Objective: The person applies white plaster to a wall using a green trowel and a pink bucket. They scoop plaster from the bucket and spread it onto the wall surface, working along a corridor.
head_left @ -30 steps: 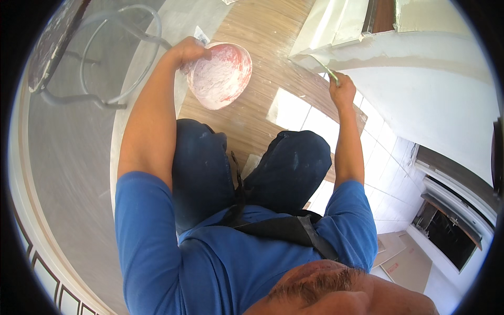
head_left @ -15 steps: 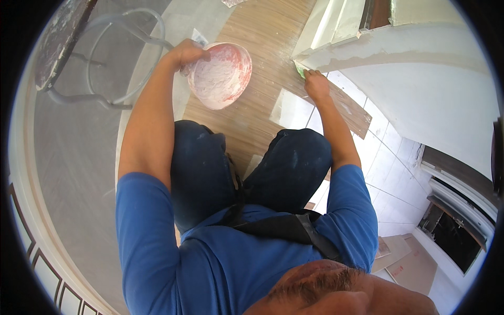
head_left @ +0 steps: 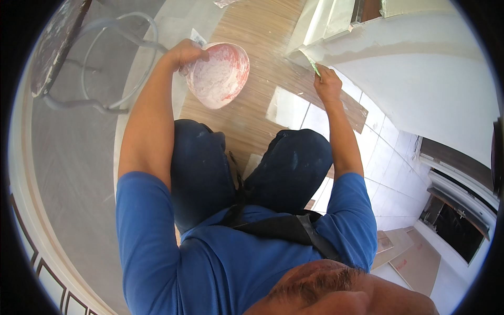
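My left hand (head_left: 189, 53) grips the rim of a round tub (head_left: 218, 76), tilted so its inside shows white-pink plaster and pinkish red patches on the wall. A small pale flat piece (head_left: 198, 37) sticks up beside that hand; I cannot make out what it is. My right hand (head_left: 328, 85) is closed around a putty knife (head_left: 310, 59) with some green on it. The knife's far end lies at the near corner of the white wall (head_left: 420, 94), by its lower edge. Whether the blade touches the wall is hard to tell.
Wood-look planks (head_left: 252, 31) cover part of the white tile floor (head_left: 380, 152). A stool with grey tube legs (head_left: 149, 31) stands at far left. Flat boards (head_left: 420, 260) lie at lower right, near a dark framed opening (head_left: 454, 228). My knees are bent between my arms.
My right hand has moved slightly right and nearer me with the putty knife, and more of the knife now shows. The left hand and tub stay nearly still.
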Available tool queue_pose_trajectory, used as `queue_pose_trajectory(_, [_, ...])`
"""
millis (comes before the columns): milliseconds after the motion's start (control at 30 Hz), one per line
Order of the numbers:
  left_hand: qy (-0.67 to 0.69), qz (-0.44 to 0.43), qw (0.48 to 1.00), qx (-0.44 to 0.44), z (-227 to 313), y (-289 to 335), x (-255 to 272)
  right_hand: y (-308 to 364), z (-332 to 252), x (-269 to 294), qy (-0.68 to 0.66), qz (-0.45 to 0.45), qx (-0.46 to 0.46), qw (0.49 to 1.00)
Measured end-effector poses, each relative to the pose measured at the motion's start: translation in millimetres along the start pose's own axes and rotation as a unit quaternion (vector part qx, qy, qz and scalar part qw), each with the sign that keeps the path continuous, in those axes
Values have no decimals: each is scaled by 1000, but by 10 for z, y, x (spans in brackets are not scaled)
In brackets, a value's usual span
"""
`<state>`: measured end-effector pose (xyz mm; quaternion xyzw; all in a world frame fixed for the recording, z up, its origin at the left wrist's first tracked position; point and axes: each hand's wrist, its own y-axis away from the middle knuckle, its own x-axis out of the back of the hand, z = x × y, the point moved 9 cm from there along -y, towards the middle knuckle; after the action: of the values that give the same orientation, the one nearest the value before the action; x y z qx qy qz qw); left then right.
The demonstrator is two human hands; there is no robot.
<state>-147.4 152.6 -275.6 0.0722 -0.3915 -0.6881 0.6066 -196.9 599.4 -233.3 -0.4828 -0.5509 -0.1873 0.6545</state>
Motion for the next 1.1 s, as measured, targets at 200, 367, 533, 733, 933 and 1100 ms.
queue_pose_trajectory(200, [-7, -11, 1000, 3, 54, 43, 6, 79, 117, 338, -66, 72, -38, 994])
queue_pose_trajectory(367, [-34, 11, 999, 3, 36, 11, 19, 24, 327, 226, -132, 24, -97, 986])
queue_pose_trajectory(533, [-20, 7, 1000, 9, -45, -68, 7, -51, 672, 198, -158, -16, -264, 951])
queue_pose_trajectory(733, [-11, -2, 1000, 6, -10, -25, 3, 204, 706, 335, -177, 24, -295, 939])
queue_pose_trajectory(933, [-36, -8, 999, -6, 94, -2, -44, 169, 34, 155, -78, -11, -43, 996])
queue_pose_trajectory(1100, [-46, -31, 998, -12, 153, 30, -42, 152, -20, -344, 12, -120, 1, 993])
